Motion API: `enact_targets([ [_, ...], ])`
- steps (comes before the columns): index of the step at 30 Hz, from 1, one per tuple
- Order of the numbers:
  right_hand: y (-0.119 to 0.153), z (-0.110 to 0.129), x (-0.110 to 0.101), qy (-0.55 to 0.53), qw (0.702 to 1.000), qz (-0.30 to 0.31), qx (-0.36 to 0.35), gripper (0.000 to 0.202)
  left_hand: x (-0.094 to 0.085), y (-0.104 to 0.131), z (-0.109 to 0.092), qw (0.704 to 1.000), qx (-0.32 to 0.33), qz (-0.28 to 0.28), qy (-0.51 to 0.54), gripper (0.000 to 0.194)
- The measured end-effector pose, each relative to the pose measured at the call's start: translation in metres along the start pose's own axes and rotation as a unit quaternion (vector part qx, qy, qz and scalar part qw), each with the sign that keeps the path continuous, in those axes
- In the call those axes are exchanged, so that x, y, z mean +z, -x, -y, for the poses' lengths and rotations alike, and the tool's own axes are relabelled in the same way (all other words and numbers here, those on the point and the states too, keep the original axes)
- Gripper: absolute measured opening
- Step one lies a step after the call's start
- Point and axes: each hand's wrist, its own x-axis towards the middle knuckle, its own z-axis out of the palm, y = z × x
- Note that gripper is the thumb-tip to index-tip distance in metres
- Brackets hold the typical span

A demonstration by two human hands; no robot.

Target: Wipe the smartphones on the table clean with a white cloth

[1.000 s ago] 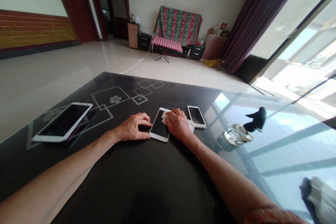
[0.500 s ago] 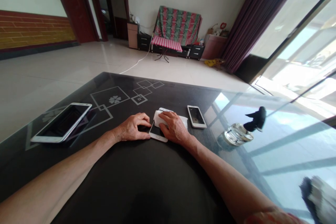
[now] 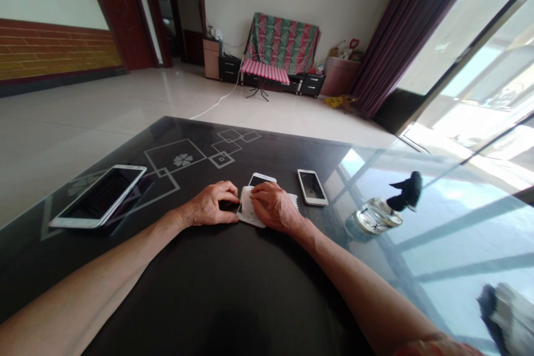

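Note:
A white smartphone (image 3: 262, 178) lies face up on the dark glossy table (image 3: 233, 283). At its left edge, my left hand (image 3: 211, 204) holds it with curled fingers and thumb. A white cloth (image 3: 247, 206) with a zigzag edge covers much of the screen and the lower end. My right hand (image 3: 273, 206) presses this cloth onto the phone, its fingers bent over the fabric. Just right of it lies a smaller white phone (image 3: 312, 187). Farther left is a large white phone or tablet (image 3: 100, 196) with a dark screen.
A clear glass spray bottle (image 3: 375, 215) with a black nozzle stands on the right of the table. A grey and black crumpled cloth (image 3: 507, 311) lies near the right edge. Beyond the table are a small striped stand (image 3: 266, 70) and a white cable (image 3: 219, 101) on the floor.
My right hand has drawn the cloth down the phone toward its lower end, so more of the upper end shows. My left hand stays at the phone's left edge.

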Motion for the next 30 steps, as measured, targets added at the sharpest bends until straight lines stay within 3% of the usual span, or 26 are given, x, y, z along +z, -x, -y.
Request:
enact_targets([
  [6, -0.003, 0.011, -0.010, 0.021, 0.995, 0.098, -0.021, 0.023, 0.000, -0.001, -0.002, 1.000, 0.006, -0.004, 0.001, 0.026],
  [18, -0.007, -0.008, 0.000, 0.069, 0.995, 0.055, -0.038, 0.031, 0.000, 0.000, 0.000, 1.000, -0.006, 0.004, 0.005, 0.031],
  [24, -0.008, -0.028, -0.001, 0.108, 0.994, 0.031, 0.007, 0.032, 0.000, 0.000, -0.001, 1.000, -0.008, 0.004, -0.002, 0.032],
  [30, -0.004, -0.012, -0.002, 0.104, 0.993, 0.061, -0.020, 0.029, 0.000, 0.000, 0.001, 1.000, -0.002, 0.001, -0.007, 0.031],
])
